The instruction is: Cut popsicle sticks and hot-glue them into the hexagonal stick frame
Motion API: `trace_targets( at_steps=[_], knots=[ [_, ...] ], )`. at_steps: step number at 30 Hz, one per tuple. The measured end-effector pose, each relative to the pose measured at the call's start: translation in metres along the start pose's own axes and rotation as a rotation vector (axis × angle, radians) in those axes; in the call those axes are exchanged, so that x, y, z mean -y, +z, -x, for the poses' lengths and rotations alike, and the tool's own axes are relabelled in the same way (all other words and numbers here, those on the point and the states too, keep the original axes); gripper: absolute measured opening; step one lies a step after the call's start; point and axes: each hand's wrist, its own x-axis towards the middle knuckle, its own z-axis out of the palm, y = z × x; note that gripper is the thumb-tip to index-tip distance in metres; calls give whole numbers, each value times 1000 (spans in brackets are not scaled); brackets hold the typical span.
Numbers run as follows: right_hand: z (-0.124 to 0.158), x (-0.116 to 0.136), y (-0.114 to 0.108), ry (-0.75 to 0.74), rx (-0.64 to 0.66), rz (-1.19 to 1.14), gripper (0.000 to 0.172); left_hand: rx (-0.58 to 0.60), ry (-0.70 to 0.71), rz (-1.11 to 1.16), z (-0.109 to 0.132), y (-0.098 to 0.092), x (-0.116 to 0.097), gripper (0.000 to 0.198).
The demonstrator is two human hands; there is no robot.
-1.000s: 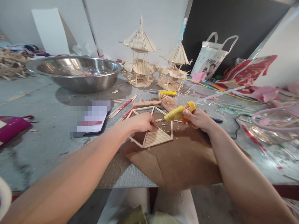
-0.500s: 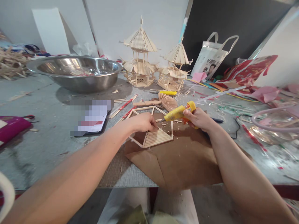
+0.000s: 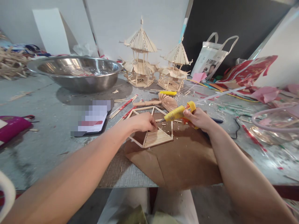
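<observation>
My right hand (image 3: 200,119) is wrapped round the handle of a yellow hot glue gun (image 3: 174,113), its nozzle pointing left, close to my left fingers. My left hand (image 3: 147,122) is closed in a pinch at the narrow upper end of a panel of wooden sticks (image 3: 157,138); what is between the fingertips is too small to make out. That panel fills one wedge of a flat, many-sided frame of sticks (image 3: 172,130), which lies on a brown paper sheet (image 3: 184,158). My left hand hides part of the frame.
Behind stand two stick pagodas (image 3: 141,67) (image 3: 175,67) and a steel basin (image 3: 86,82). A phone (image 3: 94,119) lies to the left. Beyond the frame are a yellow cutter knife (image 3: 168,93) and a folded paper fan (image 3: 168,102). A clear glue stick (image 3: 224,93) sticks out behind the gun.
</observation>
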Motion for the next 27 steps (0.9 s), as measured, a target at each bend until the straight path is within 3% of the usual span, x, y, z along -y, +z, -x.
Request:
trace_targets(
  at_steps=[18, 23, 27],
  knots=[
    [-1, -2, 0, 0, -14, -5, 56, 6, 2, 10, -1, 1, 2, 30],
    [-4, -6, 0, 17, -90, -20, 53, -9, -6, -5, 3, -1, -2, 27],
    [-10, -12, 0, 22, -230, -134, 52, -24, -3, -14, 4, -1, -4, 27]
  ],
)
